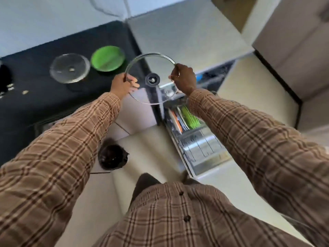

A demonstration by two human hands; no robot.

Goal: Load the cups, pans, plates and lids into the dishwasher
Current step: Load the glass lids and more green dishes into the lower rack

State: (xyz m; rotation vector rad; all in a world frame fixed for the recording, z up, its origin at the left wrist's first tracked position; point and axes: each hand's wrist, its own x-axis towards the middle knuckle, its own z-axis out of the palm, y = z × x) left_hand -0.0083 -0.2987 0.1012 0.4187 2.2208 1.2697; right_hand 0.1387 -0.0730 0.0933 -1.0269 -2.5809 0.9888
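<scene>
A large glass lid (pixel 151 65) with a metal rim and a dark centre knob is held in the air between the black counter and the open dishwasher. My left hand (pixel 122 84) grips its left rim and my right hand (pixel 184 78) grips its right rim. Below the lid, the pulled-out dishwasher rack (pixel 195 139) holds upright plates, among them a green plate (pixel 190 117) and an orange one (pixel 176 122). On the black counter (pixel 35 104) lie a second glass lid (pixel 69 70) and another green plate (pixel 107 58).
A black bin with a bag (pixel 112 159) stands on the pale floor at the foot of the counter. White cabinet fronts (pixel 293 41) rise to the right of the dishwasher. Dark items sit at the counter's far left edge (pixel 5 79).
</scene>
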